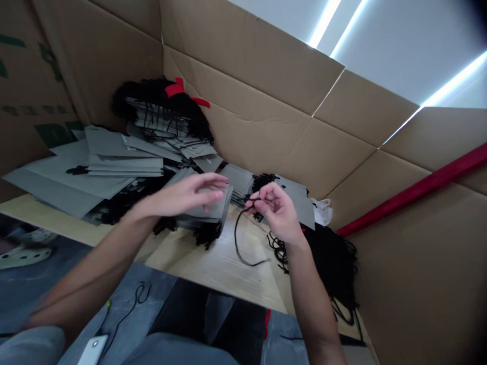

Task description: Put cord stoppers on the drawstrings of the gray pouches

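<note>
Pinched in the fingertips of my right hand (274, 210) is a black cord (236, 238), whose loose length curves down over the wooden table (213, 271). My left hand (190, 192) hovers with its fingers apart and holds nothing. Beneath and just beyond it is a stack of grey cards or bags (215, 210) with black cord ends (207, 235) sticking out at the near side. More black cords (279, 251) lie by my right wrist, beside a large black bundle of cord (333, 261).
Grey flat pieces (87, 172) are heaped at the left, with a cord-covered stack (162, 119) and a red strip (175, 88) behind. Cardboard walls (243, 66) enclose the table. A red band (414, 190) slants along the right wall. A white plastic bag (322, 212) lies at the back.
</note>
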A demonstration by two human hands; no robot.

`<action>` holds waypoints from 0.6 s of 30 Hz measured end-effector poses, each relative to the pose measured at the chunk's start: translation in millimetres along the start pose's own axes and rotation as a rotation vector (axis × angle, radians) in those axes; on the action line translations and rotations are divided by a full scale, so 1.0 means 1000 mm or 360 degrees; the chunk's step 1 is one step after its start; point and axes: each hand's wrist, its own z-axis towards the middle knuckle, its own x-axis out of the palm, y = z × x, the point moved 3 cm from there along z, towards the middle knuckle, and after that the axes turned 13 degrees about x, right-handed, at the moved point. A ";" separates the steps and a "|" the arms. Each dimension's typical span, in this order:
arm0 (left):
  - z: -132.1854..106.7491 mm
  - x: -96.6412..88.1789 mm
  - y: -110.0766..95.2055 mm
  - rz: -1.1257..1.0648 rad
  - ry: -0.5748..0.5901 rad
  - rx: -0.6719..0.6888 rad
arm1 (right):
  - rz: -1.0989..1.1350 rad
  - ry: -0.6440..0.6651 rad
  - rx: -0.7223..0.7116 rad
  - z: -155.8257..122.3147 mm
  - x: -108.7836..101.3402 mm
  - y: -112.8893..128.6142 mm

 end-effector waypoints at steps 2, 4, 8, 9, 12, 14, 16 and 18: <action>0.009 0.032 0.000 -0.0132 0.0103 0.0094 | 0.0172 -0.0072 -0.0093 0.013 0.009 0.017; 0.011 0.049 -0.001 -0.0188 0.0177 0.0124 | 0.0303 -0.0117 -0.0150 0.022 0.014 0.024; -0.012 0.033 -0.008 -0.0191 0.0309 -0.0002 | 0.0484 -0.0204 -0.0178 0.030 0.012 0.018; -0.021 0.021 -0.011 -0.0178 0.0284 -0.0040 | 0.0506 -0.0202 -0.0161 0.030 0.012 0.015; -0.052 -0.021 -0.020 -0.0015 0.0029 -0.0201 | 0.0500 -0.0130 -0.0077 0.032 0.014 0.010; -0.072 -0.048 -0.025 0.0202 -0.0276 -0.0323 | 0.0461 -0.0085 -0.0035 0.032 0.019 0.009; -0.088 -0.072 -0.028 0.0454 -0.0639 -0.0394 | 0.0411 -0.0067 -0.0013 0.031 0.022 0.009; -0.098 -0.092 -0.028 0.0855 -0.0953 -0.0420 | 0.0360 -0.0070 -0.0001 0.031 0.021 0.010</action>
